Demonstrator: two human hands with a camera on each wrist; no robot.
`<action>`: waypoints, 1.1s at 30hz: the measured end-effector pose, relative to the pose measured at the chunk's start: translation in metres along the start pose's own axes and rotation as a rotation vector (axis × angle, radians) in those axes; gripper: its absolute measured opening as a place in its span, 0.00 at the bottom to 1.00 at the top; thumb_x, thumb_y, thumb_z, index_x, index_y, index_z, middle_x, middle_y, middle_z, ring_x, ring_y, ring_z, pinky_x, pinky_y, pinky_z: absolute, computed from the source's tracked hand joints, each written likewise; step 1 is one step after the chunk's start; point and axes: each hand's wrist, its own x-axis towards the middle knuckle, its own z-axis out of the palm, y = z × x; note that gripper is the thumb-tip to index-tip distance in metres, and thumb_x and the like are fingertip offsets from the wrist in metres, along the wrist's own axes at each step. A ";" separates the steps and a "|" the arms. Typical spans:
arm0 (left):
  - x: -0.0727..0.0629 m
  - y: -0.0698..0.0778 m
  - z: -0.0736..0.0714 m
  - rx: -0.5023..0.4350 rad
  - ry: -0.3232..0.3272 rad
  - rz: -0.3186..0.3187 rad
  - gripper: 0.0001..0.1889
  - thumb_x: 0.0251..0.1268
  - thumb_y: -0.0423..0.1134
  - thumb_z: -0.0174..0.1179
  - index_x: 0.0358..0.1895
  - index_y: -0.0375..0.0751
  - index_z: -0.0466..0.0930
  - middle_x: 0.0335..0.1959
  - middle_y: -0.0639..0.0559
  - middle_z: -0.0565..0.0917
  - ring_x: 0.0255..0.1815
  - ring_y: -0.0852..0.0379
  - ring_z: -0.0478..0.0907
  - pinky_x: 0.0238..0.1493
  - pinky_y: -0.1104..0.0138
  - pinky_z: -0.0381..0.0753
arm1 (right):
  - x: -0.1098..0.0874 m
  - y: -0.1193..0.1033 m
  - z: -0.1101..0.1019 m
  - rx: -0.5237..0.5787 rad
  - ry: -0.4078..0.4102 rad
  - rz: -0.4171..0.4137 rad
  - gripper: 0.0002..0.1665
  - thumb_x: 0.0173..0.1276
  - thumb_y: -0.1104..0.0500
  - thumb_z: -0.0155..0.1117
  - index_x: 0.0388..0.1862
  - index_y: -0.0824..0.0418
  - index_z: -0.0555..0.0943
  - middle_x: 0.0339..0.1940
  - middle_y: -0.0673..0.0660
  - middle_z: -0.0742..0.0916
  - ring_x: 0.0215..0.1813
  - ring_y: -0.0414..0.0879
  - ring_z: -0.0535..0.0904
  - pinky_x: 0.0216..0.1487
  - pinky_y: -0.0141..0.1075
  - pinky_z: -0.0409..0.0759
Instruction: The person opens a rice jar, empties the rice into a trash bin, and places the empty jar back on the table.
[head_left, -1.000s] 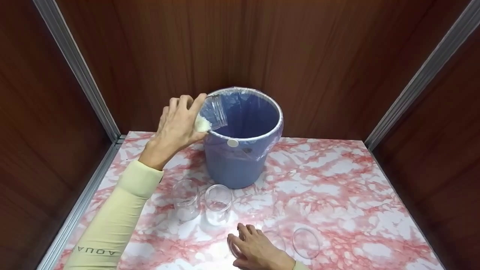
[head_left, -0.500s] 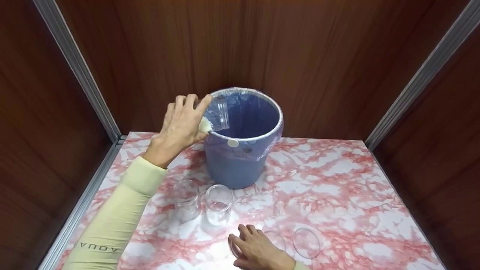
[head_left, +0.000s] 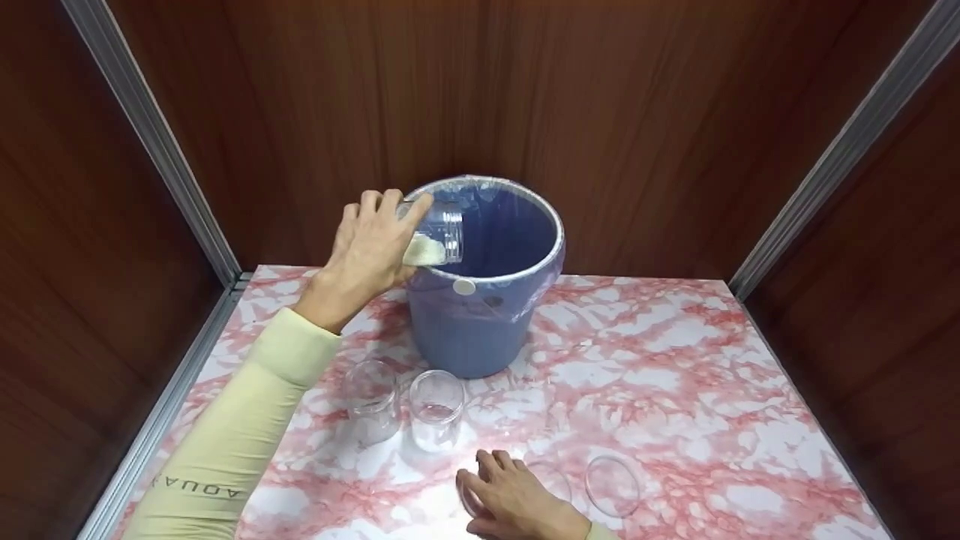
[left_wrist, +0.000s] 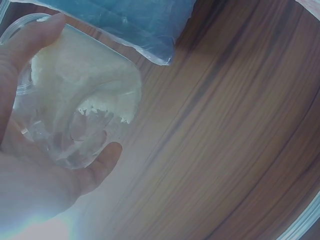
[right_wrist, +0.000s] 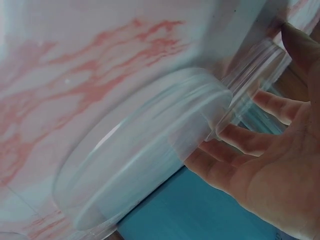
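Observation:
My left hand (head_left: 373,244) grips a clear plastic jar (head_left: 442,217), tipped on its side with its mouth over the bin's near-left rim. Pale, grainy material (head_left: 425,251) lies along the jar's lower side; in the left wrist view the thumb and fingers wrap round the jar (left_wrist: 75,145). The blue bin (head_left: 469,330) has a clear liner. Down at the front, my right hand (head_left: 523,499) rests over a clear round lid (head_left: 469,501), fingers loosely bent. In the right wrist view a larger-looking clear lid (right_wrist: 135,150) lies beside the fingertips (right_wrist: 200,162).
Two clear jars (head_left: 373,412) stand side by side in front of the bin. Another round lid (head_left: 612,486) lies right of my right hand. The tabletop (head_left: 675,397) has a red and white marbled pattern, with brown wood-look panels (head_left: 637,135) around it.
My left hand has shifted slightly right with the jar, and the jar has turned so more of the pale material shows near its mouth. My right hand stays put.

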 end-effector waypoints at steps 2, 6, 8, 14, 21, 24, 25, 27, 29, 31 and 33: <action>0.001 0.001 0.001 0.006 0.001 0.005 0.47 0.41 0.44 0.79 0.68 0.50 0.62 0.55 0.34 0.74 0.55 0.33 0.70 0.45 0.46 0.75 | 0.000 0.001 0.001 -0.011 0.017 -0.010 0.33 0.59 0.31 0.63 0.53 0.51 0.72 0.46 0.56 0.74 0.44 0.49 0.72 0.30 0.28 0.67; 0.003 0.003 0.002 0.044 -0.010 0.016 0.47 0.41 0.45 0.79 0.68 0.50 0.62 0.55 0.33 0.74 0.55 0.33 0.71 0.44 0.46 0.75 | 0.000 0.001 0.001 -0.007 0.038 -0.020 0.34 0.58 0.32 0.64 0.54 0.52 0.71 0.45 0.55 0.74 0.43 0.48 0.72 0.30 0.26 0.63; 0.004 0.004 0.002 0.069 -0.024 0.017 0.47 0.42 0.45 0.78 0.68 0.51 0.61 0.56 0.33 0.74 0.55 0.33 0.71 0.45 0.46 0.75 | 0.000 0.001 0.000 -0.005 0.044 -0.021 0.35 0.58 0.32 0.65 0.55 0.52 0.71 0.44 0.55 0.73 0.43 0.48 0.71 0.30 0.26 0.61; 0.006 0.007 0.003 0.112 -0.046 0.024 0.46 0.42 0.46 0.77 0.68 0.52 0.61 0.56 0.34 0.74 0.55 0.34 0.71 0.46 0.47 0.76 | 0.000 0.001 0.003 -0.013 0.063 -0.018 0.34 0.55 0.32 0.66 0.51 0.51 0.71 0.42 0.53 0.72 0.42 0.48 0.71 0.29 0.26 0.62; 0.008 0.010 0.003 0.124 -0.038 0.044 0.46 0.41 0.46 0.78 0.67 0.52 0.62 0.56 0.34 0.75 0.54 0.35 0.72 0.46 0.47 0.76 | 0.002 0.001 0.000 0.039 0.039 -0.011 0.33 0.55 0.34 0.68 0.52 0.50 0.70 0.42 0.52 0.73 0.41 0.45 0.70 0.30 0.24 0.60; 0.009 0.011 0.003 0.133 -0.036 0.054 0.46 0.41 0.45 0.77 0.67 0.52 0.62 0.56 0.34 0.75 0.54 0.35 0.71 0.46 0.47 0.76 | 0.002 0.001 -0.001 0.082 0.005 0.000 0.32 0.57 0.35 0.68 0.51 0.50 0.70 0.41 0.51 0.73 0.41 0.43 0.67 0.31 0.24 0.60; 0.009 0.011 0.003 0.137 -0.036 0.058 0.45 0.41 0.44 0.77 0.67 0.52 0.62 0.56 0.35 0.75 0.54 0.35 0.71 0.46 0.47 0.76 | 0.003 0.001 -0.002 0.088 -0.006 0.004 0.31 0.57 0.35 0.67 0.51 0.50 0.70 0.41 0.51 0.73 0.41 0.42 0.67 0.32 0.24 0.60; 0.010 0.011 0.003 0.143 -0.032 0.065 0.45 0.41 0.44 0.77 0.66 0.52 0.62 0.55 0.35 0.75 0.54 0.36 0.71 0.46 0.48 0.76 | 0.002 0.001 -0.001 0.098 -0.020 0.008 0.31 0.58 0.34 0.66 0.52 0.50 0.70 0.42 0.50 0.73 0.41 0.42 0.67 0.32 0.25 0.63; 0.010 0.012 0.003 0.142 -0.024 0.072 0.45 0.40 0.42 0.77 0.66 0.52 0.62 0.55 0.35 0.75 0.53 0.36 0.72 0.45 0.48 0.76 | 0.002 0.001 0.000 0.102 -0.030 0.011 0.32 0.58 0.34 0.66 0.53 0.50 0.70 0.43 0.51 0.74 0.42 0.43 0.68 0.32 0.26 0.66; 0.010 0.012 0.003 0.142 -0.013 0.080 0.45 0.39 0.42 0.77 0.65 0.52 0.63 0.54 0.35 0.76 0.52 0.36 0.72 0.44 0.48 0.76 | 0.002 0.002 0.000 0.099 -0.030 0.010 0.32 0.59 0.34 0.66 0.53 0.50 0.69 0.44 0.52 0.74 0.43 0.44 0.70 0.33 0.27 0.69; 0.010 0.012 0.004 0.138 -0.003 0.085 0.44 0.39 0.41 0.77 0.65 0.51 0.63 0.53 0.35 0.76 0.51 0.36 0.72 0.43 0.48 0.75 | 0.002 0.002 0.000 0.089 -0.025 0.006 0.33 0.58 0.34 0.66 0.54 0.50 0.69 0.45 0.54 0.75 0.44 0.45 0.71 0.33 0.28 0.70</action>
